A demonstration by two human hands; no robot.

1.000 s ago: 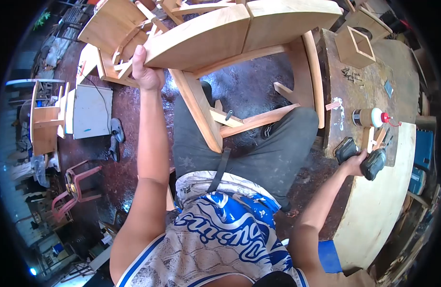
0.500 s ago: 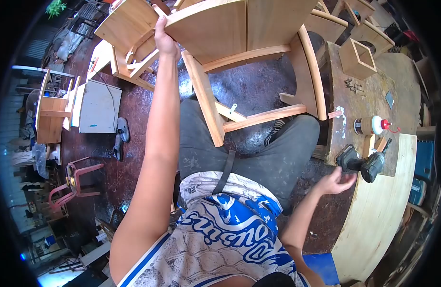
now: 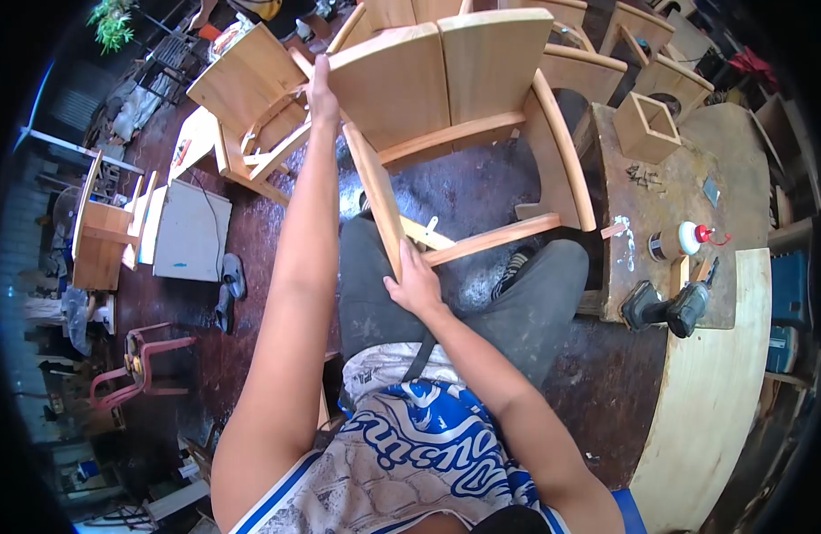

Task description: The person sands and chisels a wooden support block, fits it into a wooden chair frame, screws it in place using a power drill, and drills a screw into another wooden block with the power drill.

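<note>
A pale wooden chair (image 3: 388, 84) lies tipped over my knees, its two broad panels facing up and its frame rails towards me. At the chair's upper left corner, my left hand (image 3: 322, 96) is closed round the wooden edge. My right hand (image 3: 416, 283) grips the near end of the chair's left leg (image 3: 375, 191), its fingers wrapped over the wood. Just beyond that hand, a small white bracket (image 3: 431, 226) sits on a corner brace inside the frame. The chair's curved right side (image 3: 566, 156) rests beside my right knee.
On the workbench (image 3: 619, 178) to the right are a cordless drill (image 3: 688, 309), a white glue bottle (image 3: 688, 238) with a red cap, a wooden box (image 3: 646, 129) and screws. More chairs (image 3: 241, 84) stand behind. Slippers (image 3: 233, 276) and a pink plastic chair (image 3: 139, 360) are at left.
My right hand has left the spot beside the drill and moved left onto the chair leg. My left hand keeps its hold; the view has shifted slightly.
</note>
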